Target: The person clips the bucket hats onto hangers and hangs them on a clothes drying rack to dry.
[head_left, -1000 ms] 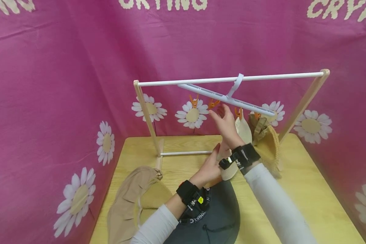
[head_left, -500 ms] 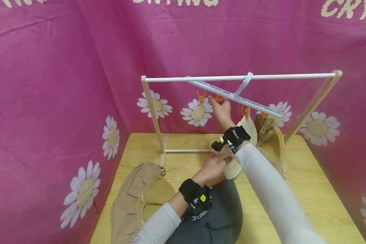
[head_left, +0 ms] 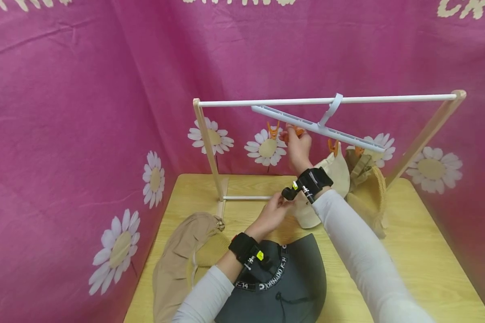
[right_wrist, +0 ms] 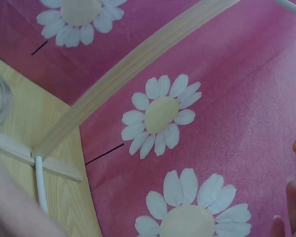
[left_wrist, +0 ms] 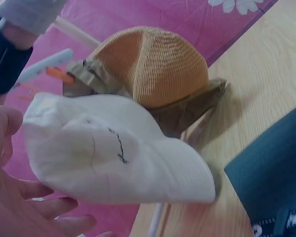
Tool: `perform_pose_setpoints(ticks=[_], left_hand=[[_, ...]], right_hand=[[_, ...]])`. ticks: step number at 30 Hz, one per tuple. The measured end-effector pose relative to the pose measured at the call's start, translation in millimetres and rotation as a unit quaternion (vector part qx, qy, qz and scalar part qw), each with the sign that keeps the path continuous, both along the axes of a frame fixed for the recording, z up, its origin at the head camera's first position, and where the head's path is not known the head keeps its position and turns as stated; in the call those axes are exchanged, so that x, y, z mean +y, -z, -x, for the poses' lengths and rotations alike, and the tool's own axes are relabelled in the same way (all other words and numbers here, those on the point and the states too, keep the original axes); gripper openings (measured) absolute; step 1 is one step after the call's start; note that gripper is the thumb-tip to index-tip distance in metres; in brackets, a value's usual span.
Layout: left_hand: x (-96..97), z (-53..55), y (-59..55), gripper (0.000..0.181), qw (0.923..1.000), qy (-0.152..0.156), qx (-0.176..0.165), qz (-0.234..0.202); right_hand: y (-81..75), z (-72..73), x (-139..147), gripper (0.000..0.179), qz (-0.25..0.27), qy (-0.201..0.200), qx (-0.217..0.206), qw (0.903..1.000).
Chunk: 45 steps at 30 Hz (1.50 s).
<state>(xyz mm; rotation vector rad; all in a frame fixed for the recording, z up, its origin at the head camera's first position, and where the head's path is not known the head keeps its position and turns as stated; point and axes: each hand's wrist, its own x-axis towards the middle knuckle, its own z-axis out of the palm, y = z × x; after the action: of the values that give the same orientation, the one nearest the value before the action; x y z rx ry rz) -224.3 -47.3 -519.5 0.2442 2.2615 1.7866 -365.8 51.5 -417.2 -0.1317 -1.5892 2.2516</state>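
Note:
My right hand [head_left: 300,146] pinches an orange clothespin [head_left: 298,131] under the pale blue hanger [head_left: 301,122]. In the right wrist view only its fingertips [right_wrist: 292,197] show at the right edge. A cream cap [head_left: 336,172] hangs by its upper edge from another orange clothespin [head_left: 333,147]. My left hand [head_left: 271,214] is below and left of the cap; in the left wrist view its fingers are spread beside the cap, without gripping it. Right of the cap, a khaki hat with a straw-coloured woven crown [left_wrist: 172,64] hangs from an orange clothespin [head_left: 359,150].
The hanger hooks over the white bar [head_left: 242,102] of a wooden rack [head_left: 426,134]. A free orange clothespin [head_left: 272,130] hangs left of the right hand. On the wooden table [head_left: 416,251] lie a dark grey hat [head_left: 303,278] and a tan hat [head_left: 174,264].
My right hand has moved left and up from beside the cap to the clothespin and taken hold of it. The left hand has drawn back from the cap, leaving it hanging.

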Motion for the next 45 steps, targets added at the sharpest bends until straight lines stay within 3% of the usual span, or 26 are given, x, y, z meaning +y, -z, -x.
perform_pose_setpoints(ticks=[6,9,13,16,20,22,25,30,35,40,45], left_hand=[[-11.0,3.9,9.8,0.070,0.9998,-0.006,-0.013,0.011],[-14.7,2.6,15.2,0.068,0.9998,0.003,-0.009,0.016],[-19.9,-3.0,30.9,0.058,0.9954,0.027,0.023,0.089],[-21.7,-10.3,47.1,0.057,0.9789,0.075,0.049,0.184],[-16.7,-20.9,65.5,0.068,0.9500,0.148,0.060,0.268],[-11.6,-25.9,71.0,0.076,0.9372,0.170,0.065,0.298],[-3.2,-32.1,78.1,0.079,0.9115,0.187,0.097,0.354],[10.6,-35.5,88.9,0.075,0.8759,0.181,0.141,0.424],[23.1,-35.1,100.0,0.083,0.8515,0.153,0.147,0.479],[27.4,-33.5,105.5,0.077,0.8269,0.130,0.151,0.526],[16.5,-28.9,105.1,0.089,0.8113,0.106,0.120,0.562]], right_hand=[[-0.1,-4.5,6,0.021,-0.018,-0.010,0.003,0.9998],[0.4,-7.2,8,0.025,-0.028,-0.015,-0.006,0.9995],[3.2,-10.7,10,0.025,-0.030,-0.023,-0.014,0.9992],[5.5,-12.9,12,0.025,-0.028,-0.021,-0.014,0.9993],[6.9,-14.6,13,0.027,-0.033,-0.012,-0.010,0.9993],[6.7,-15.0,14,0.031,-0.039,-0.008,-0.009,0.9992],[5.6,-15.5,15,0.039,-0.065,0.003,-0.018,0.9977],[4.8,-17.2,19,0.050,-0.131,0.008,-0.044,0.9904],[5.8,-18.5,23,0.055,-0.184,0.010,-0.049,0.9817],[7.1,-19.2,26,0.052,-0.226,0.026,-0.061,0.9720],[8.1,-19.3,28,0.053,-0.245,0.039,-0.077,0.9657]])
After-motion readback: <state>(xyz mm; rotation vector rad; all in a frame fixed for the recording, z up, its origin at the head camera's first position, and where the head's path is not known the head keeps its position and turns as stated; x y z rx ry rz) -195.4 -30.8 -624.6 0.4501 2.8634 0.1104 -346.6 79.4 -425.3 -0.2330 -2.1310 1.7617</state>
